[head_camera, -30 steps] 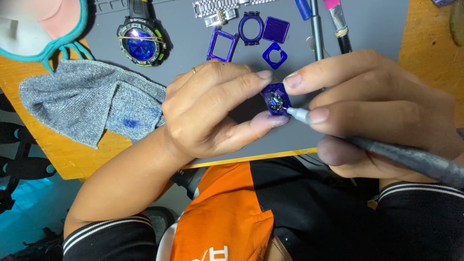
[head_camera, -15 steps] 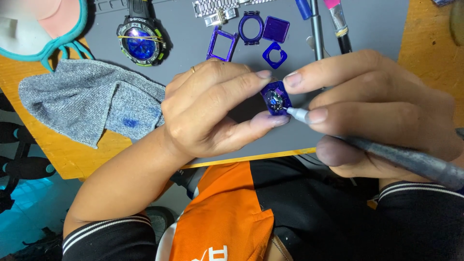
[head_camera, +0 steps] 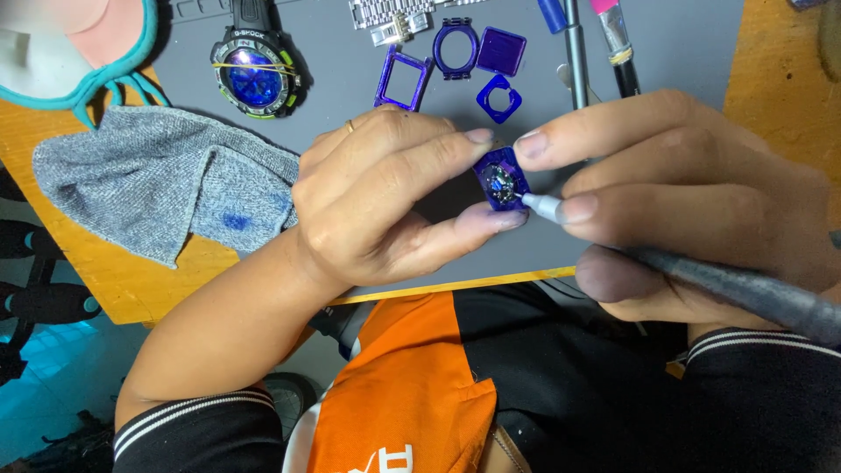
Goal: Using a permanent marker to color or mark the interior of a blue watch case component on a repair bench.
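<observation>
My left hand (head_camera: 385, 201) pinches a small square blue watch part (head_camera: 502, 179) between thumb and forefinger, just above the near edge of a grey work mat (head_camera: 350, 96). My right hand (head_camera: 692, 201) grips a grey pen-shaped tool (head_camera: 701, 271); its pale tip touches the lower right side of the blue part. My right forefinger also rests against the part's top edge. The inside of the part shows small shiny pieces.
On the mat lie a black wristwatch with a blue dial (head_camera: 256, 74), several blue-purple square frames (head_camera: 403, 77), a metal bracelet piece (head_camera: 390, 16) and some pens (head_camera: 574, 44). A grey cloth with a blue stain (head_camera: 166, 184) lies left on the orange table (head_camera: 53, 149).
</observation>
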